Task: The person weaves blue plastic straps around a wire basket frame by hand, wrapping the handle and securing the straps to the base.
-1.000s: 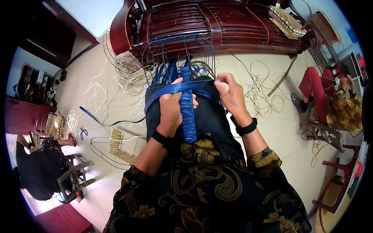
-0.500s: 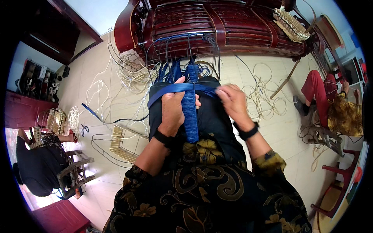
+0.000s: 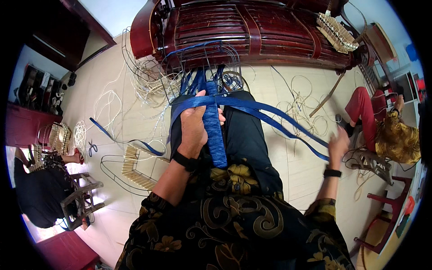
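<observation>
A blue-wrapped strip (image 3: pixel 215 139) runs lengthwise over my lap, its far end at a dark wire basket frame (image 3: pixel 234 56). My left hand (image 3: pixel 193 123) is closed around this strip, thumb on top and fingertips showing past its right edge. A flat blue strap (image 3: pixel 281 109) crosses over it under my left thumb. To the right, the strap runs as two lengths to my right hand (image 3: pixel 338 146), which is closed on their ends and slightly blurred. More blue straps (image 3: pixel 195 83) hang inside the wire frame beyond my knees.
A dark red wooden bench (image 3: pixel 216 31) stands ahead, with a pale woven basket (image 3: pixel 337 33) on it. Cream cord (image 3: pixel 301 108) lies loosely on the floor. Scissors (image 3: pixel 92 148) and a partly woven frame (image 3: pixel 135 166) are at left. People sit at both sides.
My right hand has moved far out to the right, drawing the blue strap into two long lengths. My left hand keeps its grip; the strip and wire frame have shifted slightly left.
</observation>
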Motion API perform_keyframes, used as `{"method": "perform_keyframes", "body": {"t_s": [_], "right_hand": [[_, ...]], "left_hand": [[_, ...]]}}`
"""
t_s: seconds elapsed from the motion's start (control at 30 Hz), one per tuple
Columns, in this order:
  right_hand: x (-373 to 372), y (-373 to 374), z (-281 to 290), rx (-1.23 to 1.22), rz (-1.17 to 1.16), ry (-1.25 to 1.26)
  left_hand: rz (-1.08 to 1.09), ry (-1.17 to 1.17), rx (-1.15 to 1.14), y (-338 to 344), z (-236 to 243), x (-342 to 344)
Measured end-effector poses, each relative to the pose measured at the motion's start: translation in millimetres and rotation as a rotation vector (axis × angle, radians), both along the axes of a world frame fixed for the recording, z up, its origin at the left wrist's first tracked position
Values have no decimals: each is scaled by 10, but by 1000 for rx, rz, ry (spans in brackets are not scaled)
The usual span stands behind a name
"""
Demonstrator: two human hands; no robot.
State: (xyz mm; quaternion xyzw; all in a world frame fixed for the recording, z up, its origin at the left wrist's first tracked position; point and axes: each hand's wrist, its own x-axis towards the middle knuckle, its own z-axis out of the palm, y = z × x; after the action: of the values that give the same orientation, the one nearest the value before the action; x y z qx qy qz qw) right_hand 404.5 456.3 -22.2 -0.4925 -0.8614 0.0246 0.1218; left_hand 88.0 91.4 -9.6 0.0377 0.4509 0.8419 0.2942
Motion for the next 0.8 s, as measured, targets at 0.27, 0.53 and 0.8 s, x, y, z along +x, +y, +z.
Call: {"method": "perform_keyframes", "body": {"t_s": [0.27, 0.53, 0.8], "right_hand": [[-2340, -1908, 239, -406, 952, 572], [-1501, -1157, 42, -353, 700, 590], [2456, 1091, 51, 102, -510, -557]], "left_hand": [[-41, 1, -34, 26, 153, 92], [-38, 17, -22, -5, 138, 71], [-18, -24, 23, 23, 0, 32]]}}
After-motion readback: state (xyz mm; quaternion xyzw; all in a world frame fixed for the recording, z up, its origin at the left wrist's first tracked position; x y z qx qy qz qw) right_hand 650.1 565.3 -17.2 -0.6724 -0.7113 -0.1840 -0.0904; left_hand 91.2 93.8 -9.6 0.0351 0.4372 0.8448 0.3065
